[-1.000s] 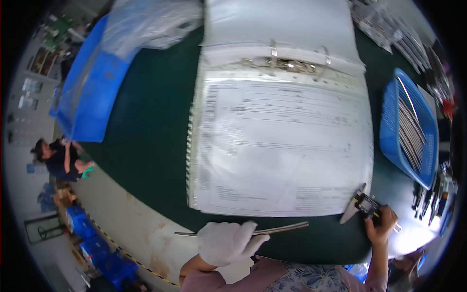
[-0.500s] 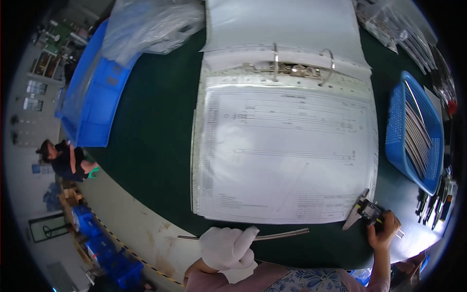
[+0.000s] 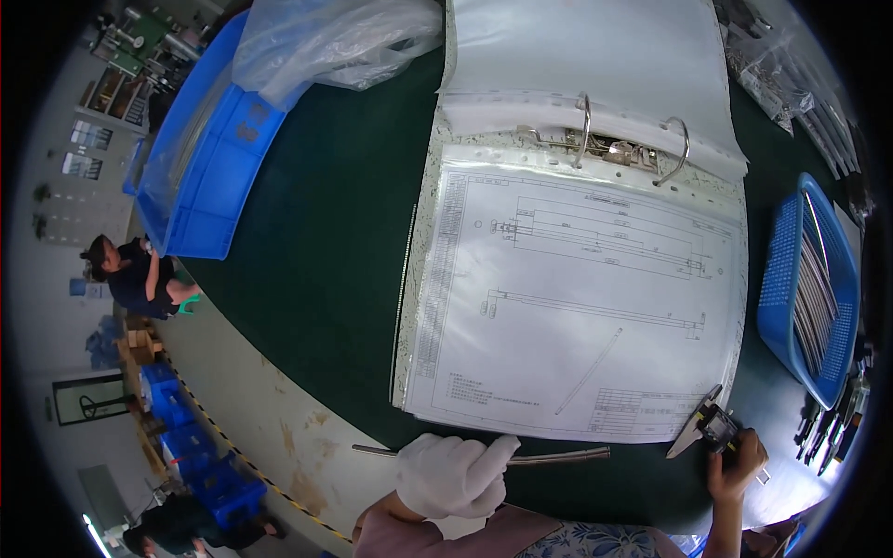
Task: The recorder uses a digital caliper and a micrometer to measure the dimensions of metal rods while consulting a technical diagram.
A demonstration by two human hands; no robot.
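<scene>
Lying across the near edge of the table [image 3: 326, 242], a thin metal rod [image 3: 558, 456] is held in the left hand [image 3: 453, 476]. The left hand wears a white glove, and its fingers are curled tight around the middle of the rod. One end of the rod sticks out to the left and the other end sticks out to the right, just below the big open binder [image 3: 577, 279].

A small caliper [image 3: 707, 430] with a dark screen is held in the bare right hand [image 3: 735, 458]. The fingers of the right hand are closed around the body of the caliper, and its pointed tips rest on the lower right corner of the binder page. The rod and the caliper are near each other but are not touching.

The binder is spread flat on the dark green table. A drawing with long thin lines is seen on its clear-covered page, and two metal rings [image 3: 633, 139] are seen at the top.

A blue basket [image 3: 807, 279] with more thin metal rods in it is seen to the right. A blue bin [image 3: 209, 177] with a clear plastic bag [image 3: 335, 42] is seen to the far left. A person in dark clothes [image 3: 130, 274] is seen on the floor far to the left.
</scene>
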